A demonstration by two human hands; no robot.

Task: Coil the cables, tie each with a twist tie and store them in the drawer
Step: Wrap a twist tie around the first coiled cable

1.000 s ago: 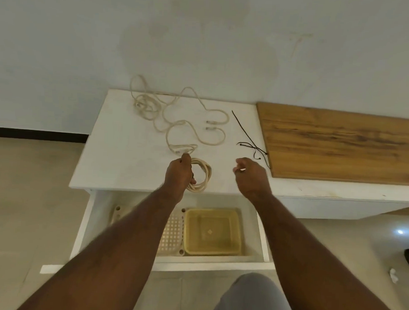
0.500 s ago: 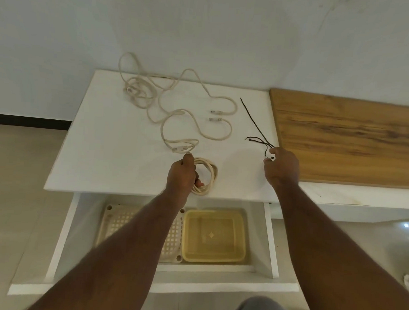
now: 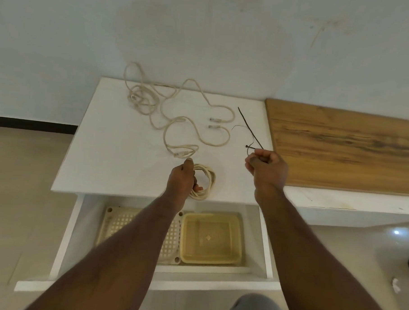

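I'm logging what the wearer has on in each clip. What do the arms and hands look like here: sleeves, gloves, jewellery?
Both forearms are bare up to the frame's lower edge, with no sleeve in view. The left hand and the right hand wear no gloves, and no watch, band or ring shows on the visible sides. A bit of grey clothing shows at the bottom edge.

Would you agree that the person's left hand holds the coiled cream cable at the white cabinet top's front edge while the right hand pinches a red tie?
Not quite: the head view shows the right hand pinching a thin black tie, not a red one. The left hand does hold the coiled cream cable at the white cabinet top's front edge.
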